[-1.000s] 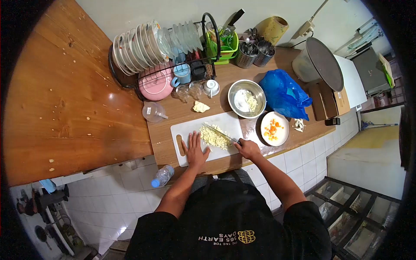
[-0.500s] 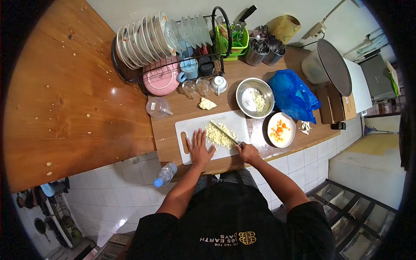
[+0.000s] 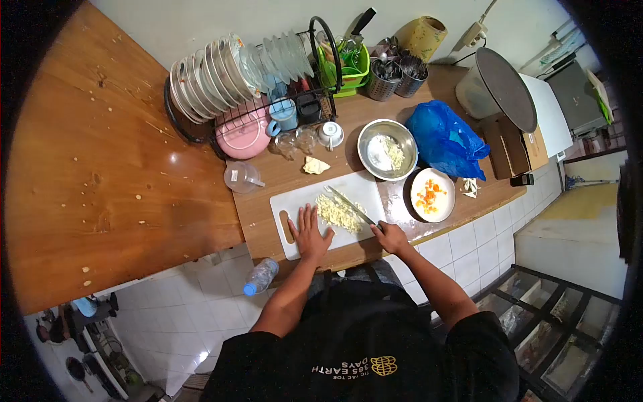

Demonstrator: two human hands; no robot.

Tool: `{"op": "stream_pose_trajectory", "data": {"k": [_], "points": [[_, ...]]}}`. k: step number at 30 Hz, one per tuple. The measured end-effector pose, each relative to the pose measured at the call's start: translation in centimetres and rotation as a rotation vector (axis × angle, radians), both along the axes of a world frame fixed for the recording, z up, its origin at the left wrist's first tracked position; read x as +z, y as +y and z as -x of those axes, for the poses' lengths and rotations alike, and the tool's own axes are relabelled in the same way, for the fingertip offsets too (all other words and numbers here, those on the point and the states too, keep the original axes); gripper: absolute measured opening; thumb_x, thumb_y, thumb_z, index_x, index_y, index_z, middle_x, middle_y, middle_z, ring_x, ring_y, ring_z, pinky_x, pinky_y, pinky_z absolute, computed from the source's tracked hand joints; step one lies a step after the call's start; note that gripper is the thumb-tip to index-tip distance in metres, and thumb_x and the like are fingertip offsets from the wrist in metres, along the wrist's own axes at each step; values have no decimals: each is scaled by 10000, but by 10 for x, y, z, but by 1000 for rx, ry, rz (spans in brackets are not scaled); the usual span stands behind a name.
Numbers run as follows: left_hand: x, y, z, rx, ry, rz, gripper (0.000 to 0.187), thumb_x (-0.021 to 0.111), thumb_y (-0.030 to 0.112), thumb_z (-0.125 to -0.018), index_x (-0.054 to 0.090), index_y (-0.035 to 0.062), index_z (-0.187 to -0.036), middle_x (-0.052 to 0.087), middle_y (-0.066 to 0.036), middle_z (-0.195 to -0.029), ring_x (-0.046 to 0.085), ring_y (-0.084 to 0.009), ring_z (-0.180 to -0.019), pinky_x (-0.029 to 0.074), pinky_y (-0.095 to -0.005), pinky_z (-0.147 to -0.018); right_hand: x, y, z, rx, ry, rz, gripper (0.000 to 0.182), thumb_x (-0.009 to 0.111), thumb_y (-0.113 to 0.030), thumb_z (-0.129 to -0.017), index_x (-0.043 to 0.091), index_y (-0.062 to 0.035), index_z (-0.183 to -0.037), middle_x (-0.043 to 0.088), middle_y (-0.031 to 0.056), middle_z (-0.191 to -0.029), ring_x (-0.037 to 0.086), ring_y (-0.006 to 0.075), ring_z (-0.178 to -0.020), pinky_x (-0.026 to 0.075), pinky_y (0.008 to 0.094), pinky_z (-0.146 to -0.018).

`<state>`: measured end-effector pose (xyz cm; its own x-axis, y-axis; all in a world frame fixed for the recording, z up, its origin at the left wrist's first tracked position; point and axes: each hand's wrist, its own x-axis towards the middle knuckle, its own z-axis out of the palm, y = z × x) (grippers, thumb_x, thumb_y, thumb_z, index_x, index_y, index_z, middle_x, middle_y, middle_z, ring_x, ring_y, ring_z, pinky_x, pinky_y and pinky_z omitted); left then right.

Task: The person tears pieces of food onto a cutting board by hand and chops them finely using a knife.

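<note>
Finely chopped pale pieces (image 3: 338,213) lie spread over a white cutting board (image 3: 301,251). My left hand (image 3: 310,234) rests flat with fingers spread on the board, just left of the pieces, and holds nothing. The handle of a knife (image 3: 353,206) is in my closed right hand (image 3: 390,238) at the board's right side. Its blade points up and left across the chopped pieces. A pale lump (image 3: 315,165) sits on the table above the board.
Behind the board stand a metal bowl (image 3: 388,149) with pale contents and a blue plastic bag (image 3: 445,141). A plate (image 3: 445,209) of orange pieces is at the right. A dish rack (image 3: 321,33), a clear cup (image 3: 241,177) and a bottle (image 3: 261,276) are on the left.
The camera view has shifted and turned slightly. My right hand and the knife have moved a little relative to the board, the blade lying near the upper edge of the pieces.
</note>
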<state>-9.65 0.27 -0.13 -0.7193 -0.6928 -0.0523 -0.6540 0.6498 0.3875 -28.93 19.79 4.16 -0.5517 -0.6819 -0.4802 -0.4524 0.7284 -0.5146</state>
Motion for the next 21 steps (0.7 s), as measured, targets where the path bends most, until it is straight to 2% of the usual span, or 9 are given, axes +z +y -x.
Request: {"op": "stream_pose_trajectory", "data": {"k": [5,7,10,14,17,19,20,21], "points": [[2,0,0,5,3,-16,844,660,449,-827,363,131,-1550,283,-78,-1655,165,-270,-1556,-5,-625,-1221,-8,8,1,-74,94,-65,525,461,-528,-1017,641,-38,-963,687,262,-826,672,469,-854,516,555,-774],[2,-1,0,-1,17,-3,843,661,446,-823,368,130,-1548,287,-83,-1652,173,-272,-1554,0,-628,-1221,-16,8,0,-88,174,-103,532,463,-543,-1005,648,-45,-1027,707,252,-851,689,462,-868,532,565,-792],[2,0,-1,-5,69,28,839,702,406,-807,395,94,-1523,320,-101,-1627,204,-285,-1541,8,-618,-1228,-21,6,-7,8,161,-109,529,459,-540,-1008,639,-44,-1047,705,256,-850,687,469,-857,537,565,-779],[3,-1,1,-4,63,16,847,703,409,-808,388,91,-1527,325,-102,-1624,209,-281,-1540,7,-620,-1227,-16,3,-17,65,156,-5,483,476,-502,-1017,620,-49,-930,678,252,-768,668,472,-770,517,571,-716],[-2,1,-5,-8,45,27,856,687,436,-813,375,113,-1541,314,-85,-1638,200,-278,-1547,16,-630,-1222,-14,1,-13,9,97,45,507,474,-515,-1017,620,-39,-924,680,258,-791,660,484,-784,508,572,-709],[3,-4,-4,10,180,-63,878,717,423,-808,365,101,-1545,319,-94,-1635,215,-282,-1544,-1,-633,-1217,-9,-6,-6,-9,10,54,543,464,-525,-1022,629,-12,-950,676,280,-819,666,479,-831,508,550,-750],[5,-2,-2,30,207,-27,899,753,376,-807,347,72,-1549,358,-149,-1603,294,-323,-1507,100,-598,-1225,-6,-4,-7,-22,-85,50,581,454,-534,-1027,639,15,-976,672,303,-847,672,475,-877,508,528,-792],[9,-1,2,25,207,-30,899,753,376,-807,347,72,-1549,358,-149,-1603,294,-323,-1507,100,-598,-1225,-3,-2,-10,-28,-84,48,581,454,-534,-1027,639,15,-976,672,303,-847,672,475,-877,508,528,-792]]}}
